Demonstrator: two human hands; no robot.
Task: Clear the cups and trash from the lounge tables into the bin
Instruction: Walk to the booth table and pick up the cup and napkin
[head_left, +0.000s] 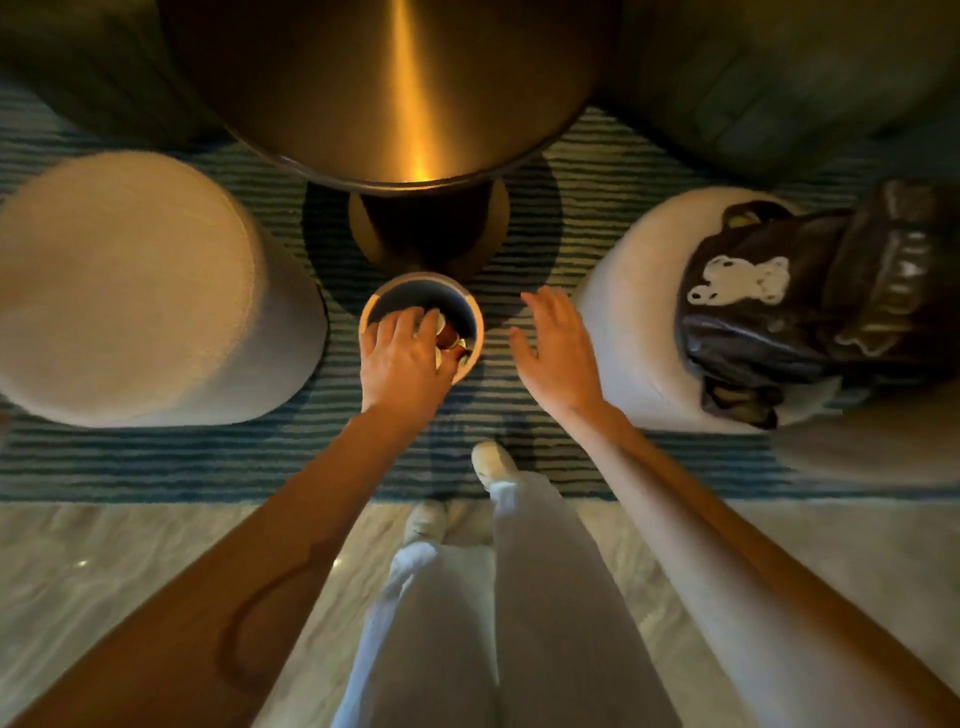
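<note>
A dim lounge, seen from above: a pale marble floor (130, 571) nearest the person, and beyond it a blue-and-white striped rug (156, 457). The bin (470, 306), a small round tub with a pale rim and a dark inside, stands on the rug and serves as the marker for the rest.

Just beyond the bin rises the round brass table (395, 88) on its thick pedestal (431, 228); what shows of the top is bare and gleaming. Left of the bin sits 1 large cream pouf (135, 291). Right of the bin sits a 2nd pouf (634, 332), with a dark glossy bag (769, 306) bearing a white bear print lying on it. Near side of the bin are the person's light trousers (519, 597) and 2 white shoes (493, 462).

The left hand (402, 358) reaches over the bin's near rim, fingers curled down into its mouth around something pale; whether it truly grips it cannot be told. Under those fingers, inside the bin, lie pale cups (441, 325) and reddish-brown trash (453, 342), blurred.

The right hand (556, 345) hangs just right of the bin, flat, fingers spread, holding nothing.
</note>
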